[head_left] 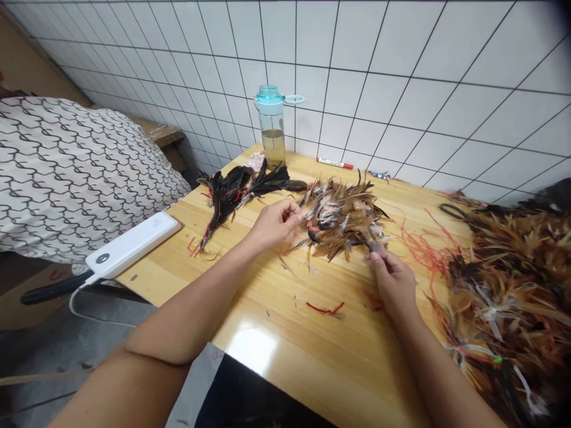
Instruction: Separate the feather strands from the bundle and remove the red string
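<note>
A loose pile of brown feathers [341, 217] lies on the wooden table, with some pale and dark ones among them. At the pile's left edge, my left hand [279, 223] has thumb and forefinger pinched on a wispy feather; its exact shape is hard to make out. My right hand [395, 279] is closed at the near right side of the pile, pinching a small brown-grey feather bunch [376, 245] between thumb and fingers. Black feathers [241, 187] tied with red string lie to the left of the pile. A short red string [325, 309] lies in front of the hands.
A water bottle [272, 128] stands by the tiled wall, near a red-capped marker [334, 163]. A white power bank [134, 244] with a cable sits at the left edge. Tangled red string [423, 252] and a large heap of brown feather bunches [513, 285] are at right. Patterned cloth [84, 178] hangs left.
</note>
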{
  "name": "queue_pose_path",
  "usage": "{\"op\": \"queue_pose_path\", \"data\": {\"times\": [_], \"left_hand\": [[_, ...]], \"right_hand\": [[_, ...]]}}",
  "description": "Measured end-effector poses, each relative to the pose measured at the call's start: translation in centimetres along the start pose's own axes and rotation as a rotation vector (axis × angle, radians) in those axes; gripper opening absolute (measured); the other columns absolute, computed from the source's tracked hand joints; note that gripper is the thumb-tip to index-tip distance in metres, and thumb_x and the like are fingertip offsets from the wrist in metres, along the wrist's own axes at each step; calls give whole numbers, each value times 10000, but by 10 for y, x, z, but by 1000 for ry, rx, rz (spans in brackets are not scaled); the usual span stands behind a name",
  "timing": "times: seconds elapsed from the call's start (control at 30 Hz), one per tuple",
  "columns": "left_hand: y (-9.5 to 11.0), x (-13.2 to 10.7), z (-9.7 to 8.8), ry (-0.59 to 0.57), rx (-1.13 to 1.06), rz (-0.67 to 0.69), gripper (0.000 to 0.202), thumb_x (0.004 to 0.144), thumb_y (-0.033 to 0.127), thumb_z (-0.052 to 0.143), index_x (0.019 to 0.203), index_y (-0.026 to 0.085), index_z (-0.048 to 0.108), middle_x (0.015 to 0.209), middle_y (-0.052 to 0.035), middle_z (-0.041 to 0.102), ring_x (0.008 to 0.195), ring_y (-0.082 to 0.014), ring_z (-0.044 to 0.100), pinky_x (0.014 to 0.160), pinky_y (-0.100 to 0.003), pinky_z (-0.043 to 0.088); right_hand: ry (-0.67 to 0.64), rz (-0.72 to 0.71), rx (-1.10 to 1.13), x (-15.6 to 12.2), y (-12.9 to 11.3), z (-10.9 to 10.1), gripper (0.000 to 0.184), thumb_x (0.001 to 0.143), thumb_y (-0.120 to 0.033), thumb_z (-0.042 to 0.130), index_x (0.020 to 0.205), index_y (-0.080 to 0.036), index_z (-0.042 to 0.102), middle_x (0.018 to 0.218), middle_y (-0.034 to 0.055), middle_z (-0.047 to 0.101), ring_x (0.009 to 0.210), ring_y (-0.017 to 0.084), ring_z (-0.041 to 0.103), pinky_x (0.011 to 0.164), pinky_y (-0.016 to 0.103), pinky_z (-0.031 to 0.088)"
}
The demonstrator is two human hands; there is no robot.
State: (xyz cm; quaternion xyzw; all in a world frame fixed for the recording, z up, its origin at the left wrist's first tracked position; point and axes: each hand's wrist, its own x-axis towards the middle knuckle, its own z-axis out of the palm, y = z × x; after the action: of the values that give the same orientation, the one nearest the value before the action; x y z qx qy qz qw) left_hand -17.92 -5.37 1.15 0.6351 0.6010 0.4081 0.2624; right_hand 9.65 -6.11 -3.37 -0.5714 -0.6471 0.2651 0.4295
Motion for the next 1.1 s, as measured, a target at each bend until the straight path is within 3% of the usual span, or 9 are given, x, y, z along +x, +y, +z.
{"op": "queue_pose_path", "data": {"times": [0.13, 0.27, 0.47, 0.67, 0.87, 0.93, 1.0, 1.1], "left_hand": [[19, -15, 25, -207, -565, -165, 277, 744, 387, 661, 769, 153, 516, 645, 27, 534, 550, -72, 468, 548, -204, 351], [27, -29, 51, -334, -731, -197, 350, 694, 409, 732, 737, 142, 510, 637, 30, 522, 567, -60, 460, 549, -196, 337], [25, -34, 68, -374, -734, -236, 360, 690, 428, 741, 738, 148, 520, 589, 47, 492, 521, -52, 417, 493, -194, 283], [19, -33, 72, -356, -731, -274, 357, 706, 449, 712, 780, 151, 529, 655, 15, 560, 559, -72, 486, 533, -203, 344], [12, -25, 57, -276, -121, 107, 199, 834, 327, 559, 779, 153, 638, 749, -19, 625, 694, -118, 533, 644, -234, 383], [13, -24, 53, -232, -24, 174, 208, 853, 308, 529, 815, 163, 673, 803, -35, 660, 751, -136, 562, 689, -245, 403], [15, -25, 51, -193, -57, 162, 210, 851, 309, 531, 836, 163, 682, 827, -44, 676, 773, -143, 579, 711, -248, 419], [18, -27, 54, -206, -285, 47, 200, 820, 321, 574, 851, 144, 662, 795, -44, 666, 720, -132, 579, 685, -240, 435]], "right_hand": [[-20, 21, 61, -9, -11, 5, 295, 793, -443, 546, 719, -191, 679, 592, 6, 599, 566, 154, 503, 568, 275, 401], [-85, 47, 150, -18, -19, 11, 269, 806, -417, 559, 752, -193, 700, 704, 25, 663, 677, 180, 573, 653, 293, 437], [-116, 42, 212, -22, -22, 20, 236, 796, -380, 577, 714, -196, 700, 665, 16, 606, 657, 162, 539, 638, 282, 418], [-128, 54, 217, -22, -21, 22, 217, 777, -374, 597, 723, -193, 704, 645, 11, 588, 631, 153, 520, 613, 273, 408], [-93, 156, 278, -18, -19, 17, 257, 789, -416, 584, 772, -189, 704, 744, 27, 687, 737, 190, 606, 696, 298, 451], [-96, 160, 280, -17, -18, 16, 264, 789, -419, 583, 775, -190, 712, 762, 31, 697, 756, 197, 614, 707, 302, 454], [-97, 152, 284, -17, -18, 16, 254, 781, -413, 596, 773, -191, 719, 790, 35, 706, 772, 201, 619, 730, 310, 458], [-95, 148, 296, -17, -18, 18, 239, 770, -405, 612, 767, -195, 726, 796, 35, 707, 778, 202, 620, 757, 319, 461]]}}
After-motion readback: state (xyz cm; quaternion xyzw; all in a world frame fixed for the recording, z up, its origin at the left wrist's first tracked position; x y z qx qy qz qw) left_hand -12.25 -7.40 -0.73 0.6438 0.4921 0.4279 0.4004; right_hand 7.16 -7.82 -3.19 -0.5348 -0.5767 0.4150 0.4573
